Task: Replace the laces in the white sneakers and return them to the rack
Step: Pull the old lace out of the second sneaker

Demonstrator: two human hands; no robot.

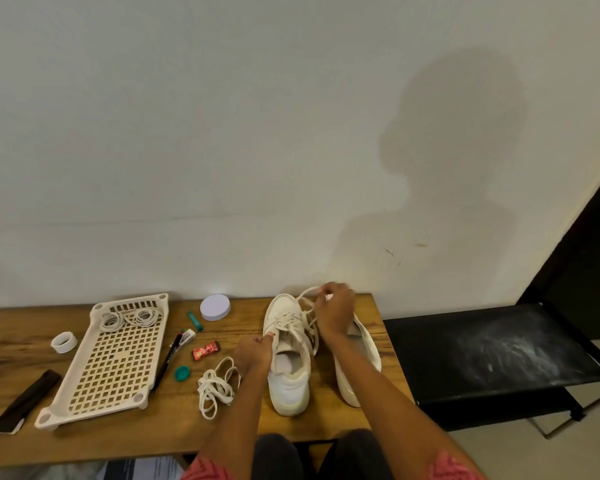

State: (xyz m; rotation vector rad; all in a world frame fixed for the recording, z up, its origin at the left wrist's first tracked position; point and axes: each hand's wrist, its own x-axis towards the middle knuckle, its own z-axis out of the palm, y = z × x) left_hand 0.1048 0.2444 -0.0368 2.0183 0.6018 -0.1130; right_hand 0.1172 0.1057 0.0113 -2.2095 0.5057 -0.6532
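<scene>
While the left hand (253,353) pinches the near sneaker's (289,355) tongue on the wooden table (326,427), the right hand (335,311) beyond pinches its lace (307,296). Right of that grip, a forearm partly hides the second sneaker (361,362); past both, a bare wall (222,133).

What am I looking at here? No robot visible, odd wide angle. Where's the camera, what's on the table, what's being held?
There is no machine: a person works bare-handed, filmed by one wide-angle camera on their head, looking down. On the wooden table stand two white sneakers. The left hand grips the side of the nearer white sneaker; the right hand pinches its white lace. The second white sneaker lies just right. A loose bundle of white laces lies left, then a cream perforated plastic rack shelf holding coiled laces.
</scene>
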